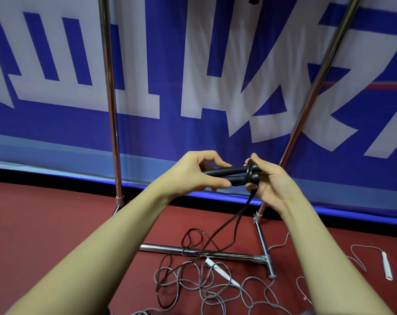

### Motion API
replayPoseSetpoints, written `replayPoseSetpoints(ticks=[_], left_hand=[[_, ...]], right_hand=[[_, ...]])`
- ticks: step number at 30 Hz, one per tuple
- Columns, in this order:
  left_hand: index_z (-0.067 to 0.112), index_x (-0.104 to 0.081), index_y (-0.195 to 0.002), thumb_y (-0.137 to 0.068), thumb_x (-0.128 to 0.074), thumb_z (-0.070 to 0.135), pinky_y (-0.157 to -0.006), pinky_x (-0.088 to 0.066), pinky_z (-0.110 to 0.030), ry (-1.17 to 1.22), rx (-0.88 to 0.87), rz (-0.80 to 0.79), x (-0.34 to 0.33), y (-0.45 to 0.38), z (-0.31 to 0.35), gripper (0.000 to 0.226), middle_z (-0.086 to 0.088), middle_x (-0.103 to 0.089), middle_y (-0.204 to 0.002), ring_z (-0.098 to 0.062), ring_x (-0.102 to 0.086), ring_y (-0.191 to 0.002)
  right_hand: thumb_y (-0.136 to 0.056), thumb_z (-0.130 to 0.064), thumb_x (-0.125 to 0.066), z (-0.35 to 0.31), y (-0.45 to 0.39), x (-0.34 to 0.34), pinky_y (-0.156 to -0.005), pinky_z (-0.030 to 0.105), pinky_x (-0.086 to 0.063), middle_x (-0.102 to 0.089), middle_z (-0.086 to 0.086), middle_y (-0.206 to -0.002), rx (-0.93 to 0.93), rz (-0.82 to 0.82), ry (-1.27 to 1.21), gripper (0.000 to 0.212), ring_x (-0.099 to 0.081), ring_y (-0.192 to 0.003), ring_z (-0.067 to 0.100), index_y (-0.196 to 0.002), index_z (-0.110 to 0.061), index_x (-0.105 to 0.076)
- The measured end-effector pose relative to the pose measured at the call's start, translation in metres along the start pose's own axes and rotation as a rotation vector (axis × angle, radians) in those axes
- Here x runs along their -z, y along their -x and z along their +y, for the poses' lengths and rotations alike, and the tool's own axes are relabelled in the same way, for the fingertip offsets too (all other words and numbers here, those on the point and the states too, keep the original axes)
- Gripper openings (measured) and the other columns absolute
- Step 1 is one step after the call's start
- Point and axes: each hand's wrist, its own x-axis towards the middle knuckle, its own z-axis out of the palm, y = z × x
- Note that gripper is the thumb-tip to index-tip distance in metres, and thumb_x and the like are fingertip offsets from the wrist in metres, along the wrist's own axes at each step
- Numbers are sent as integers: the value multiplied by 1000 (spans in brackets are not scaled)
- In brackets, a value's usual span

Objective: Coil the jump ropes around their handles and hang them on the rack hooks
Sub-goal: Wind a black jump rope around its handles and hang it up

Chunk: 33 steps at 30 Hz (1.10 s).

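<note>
My left hand (197, 172) grips the two black handles (229, 175) of a jump rope, held side by side and level. A few turns of black rope are wound around their right ends. My right hand (269, 183) pinches that black rope (218, 233) at the wound end. The remaining rope hangs down to the red floor and lies there in loose loops. A grey jump rope (206, 289) with white handles (218, 271) lies tangled on the floor below. The chrome rack (112, 110) stands behind my hands; its hooks are out of view.
The rack's base bar (193, 250) and right foot (264, 248) cross the floor beneath the hanging rope. Another white handle (387, 266) with grey cord lies at the right. A blue and white banner (215, 76) covers the wall behind.
</note>
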Motion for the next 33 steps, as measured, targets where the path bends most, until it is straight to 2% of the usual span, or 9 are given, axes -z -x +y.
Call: replayPoseSetpoints(ticks=[3,9,12,15,17,20,24,27,33], left_hand=[[19,-68,-96,-76,-81,14,-44,-32,-19,2,1,-17,0,0,1,24,-1,-63,-62,-9,-38,-44],[25,-66,-90,-80,-77,11,-46,-32,-25,75,1,-17,-5,-1,-1,20,-1,-63,-64,-18,-38,-49],[23,-67,-95,-82,-75,11,-45,-33,-23,109,35,-8,-7,-1,-6,20,-9,-68,-72,-17,-41,-50],[22,-70,-98,-82,-74,10,-43,-30,-17,152,59,14,-10,-1,-7,20,-7,-66,-70,-12,-39,-48],[21,-70,-98,-82,-74,8,-42,-31,-15,181,60,25,-11,-2,-5,21,-4,-65,-66,-10,-41,-46],[21,-70,-97,-81,-72,2,-43,-31,-15,251,27,36,-10,-1,-3,24,0,-65,-62,-10,-42,-46],[11,-66,-98,-81,-69,-6,-40,-31,-13,331,2,88,-10,-1,0,24,4,-66,-61,-4,-50,-42],[11,-68,-96,-80,-73,-1,-43,-32,-16,331,7,183,-7,-4,-4,21,-3,-67,-65,-10,-54,-50],[17,-70,-89,-76,-80,8,-45,-34,-20,232,74,337,0,-10,-16,19,-11,-66,-66,-16,-43,-50]], right_hand=[[-73,-28,-66,-4,1,0,-40,16,-35,-50,-2,-65,-51,-5,-11,19,-38,-49,8,-59,-14,-65],[-90,-22,-59,-7,2,-2,-38,12,-35,-55,-7,-52,-47,64,-31,21,-38,-39,2,-78,-6,-59],[-91,-23,-58,-2,1,-4,-36,13,-29,-55,-8,-52,-9,82,-34,21,-34,-39,3,-79,-6,-60],[-89,-26,-61,-1,2,-5,-35,13,-29,-51,-7,-51,-33,92,-61,22,-33,-37,3,-78,-7,-62],[-82,-31,-64,-2,3,-4,-40,15,-36,-51,-5,-54,-46,76,-85,22,-40,-42,5,-74,-10,-66],[-79,-35,-65,-2,3,-4,-61,28,-46,-58,1,-67,-11,19,12,23,-55,-59,14,-70,-14,-69],[-96,-13,-49,4,0,-7,-57,28,-40,-54,0,-63,61,-47,59,32,-43,-50,11,-70,-16,-66],[-98,-5,-44,6,-3,-4,-49,23,-36,-51,1,-65,93,-106,128,26,-36,-46,10,-85,-9,-67],[-98,-7,-48,13,-4,4,-51,24,-43,-52,1,-65,62,-205,387,22,-42,-51,10,-104,4,-65]])
